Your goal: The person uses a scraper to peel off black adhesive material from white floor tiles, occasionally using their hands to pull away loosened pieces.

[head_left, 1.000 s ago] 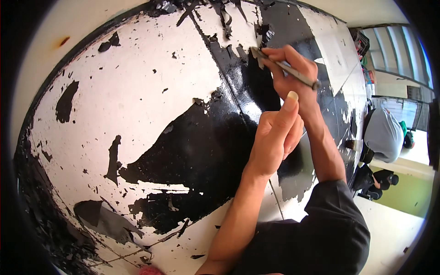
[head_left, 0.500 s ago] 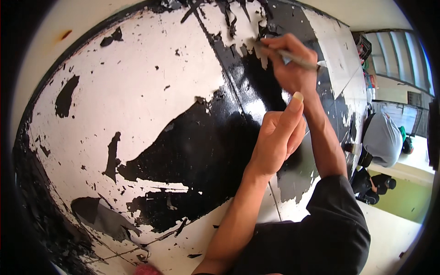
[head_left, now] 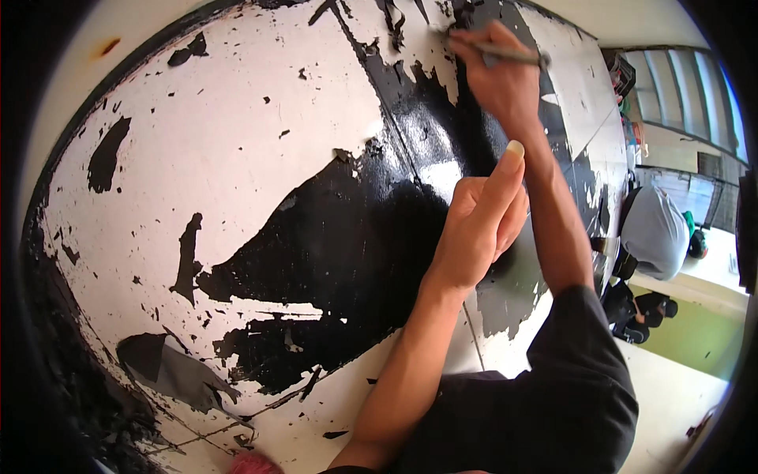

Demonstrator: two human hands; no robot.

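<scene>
Under both hands, a wide floor of white tiles point(head_left: 213, 158) is spreading out, with dark lines running between the tiles. Over much of it, a big, shiny black coat with ragged edges point(head_left: 355, 245) is covering the white. Far off to the right, a person in a light grey shirt point(head_left: 655, 233) is showing near the windows. Toward the bottom left, a torn dark grey and black scrap of thin sheet point(head_left: 174, 370) is lying on the tiles. The left hand point(head_left: 480, 225) is showing in front of the black coat; its thumb is sticking up and its other fingers are bending inward, but I cannot tell how tightly, or if they are holding anything. The right hand point(head_left: 501, 87) is reaching higher up, and its fingers are gripping a thin, grey, stick-shaped tool point(head_left: 509, 54). That tool's blurry tip is pointing left, near the coat's ragged top edge. Left of the coat, a long black flake point(head_left: 188, 257) is lying on the white.
</scene>
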